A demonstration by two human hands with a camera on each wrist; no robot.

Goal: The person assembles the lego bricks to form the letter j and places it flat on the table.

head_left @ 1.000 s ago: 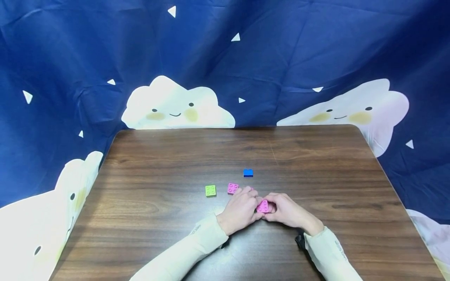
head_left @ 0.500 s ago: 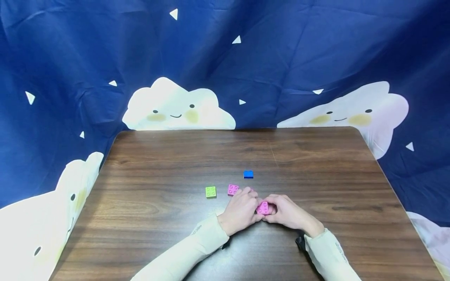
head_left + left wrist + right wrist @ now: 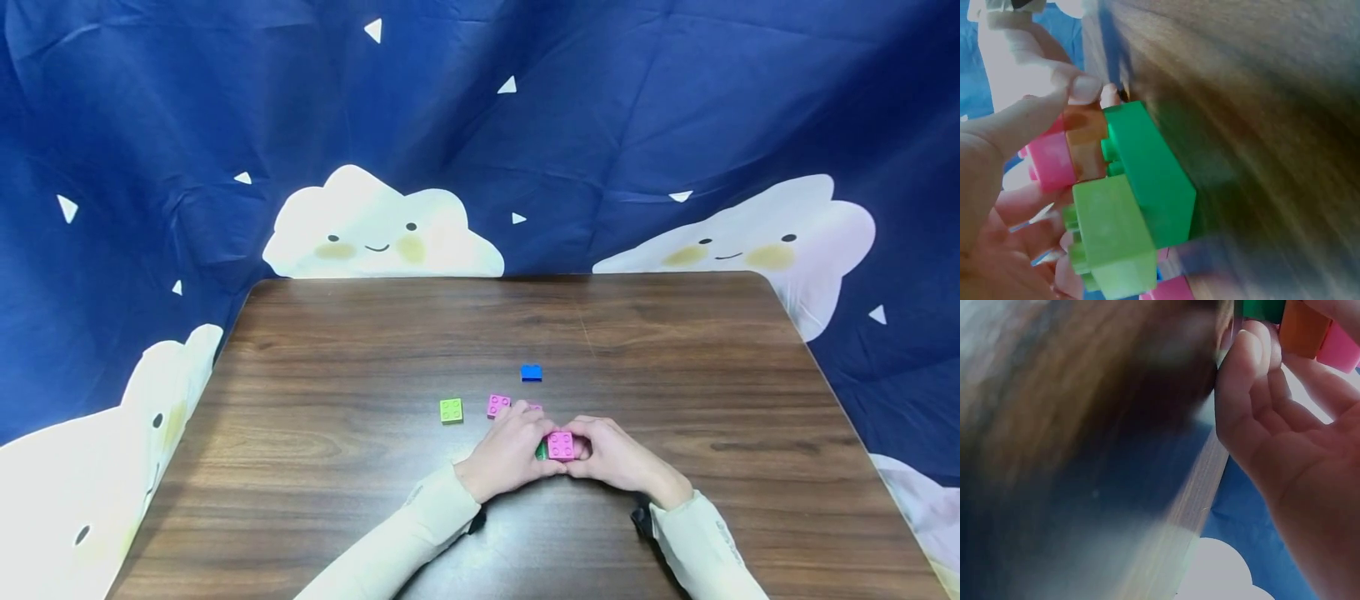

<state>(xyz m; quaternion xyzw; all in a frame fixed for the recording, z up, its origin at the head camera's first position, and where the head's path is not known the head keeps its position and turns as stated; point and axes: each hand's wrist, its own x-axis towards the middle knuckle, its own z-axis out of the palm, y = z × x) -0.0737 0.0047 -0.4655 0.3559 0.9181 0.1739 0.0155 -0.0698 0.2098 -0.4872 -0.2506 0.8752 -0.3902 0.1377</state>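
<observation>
Both hands hold a stack of toy building bricks low over the table. In the left wrist view, a long dark green brick [image 3: 1157, 181] forms its base. A light green brick [image 3: 1116, 231] sits at one end and an orange brick [image 3: 1087, 144] at the other, topped by a pink brick [image 3: 1052, 159]. My left hand [image 3: 512, 450] grips the stack from the left, its thumb at the pink and orange bricks. From the right, my right hand [image 3: 621, 457] grips the pink-topped end with thumb and fingers. Hands hide much of the stack in the head view.
Loose on the wooden table [image 3: 337, 350] lie a lime green brick [image 3: 451, 412], a pink brick [image 3: 498, 406] and a blue brick [image 3: 531, 373]. Another pink brick [image 3: 536, 407] shows partly behind the left hand. A blue cloud-patterned curtain [image 3: 450, 100] hangs beyond the far edge.
My left hand has shifted slightly left, uncovering the pink brick's whole top and a bit of the dark green brick. The right hand stays nearly in place; loose bricks are unmoved.
</observation>
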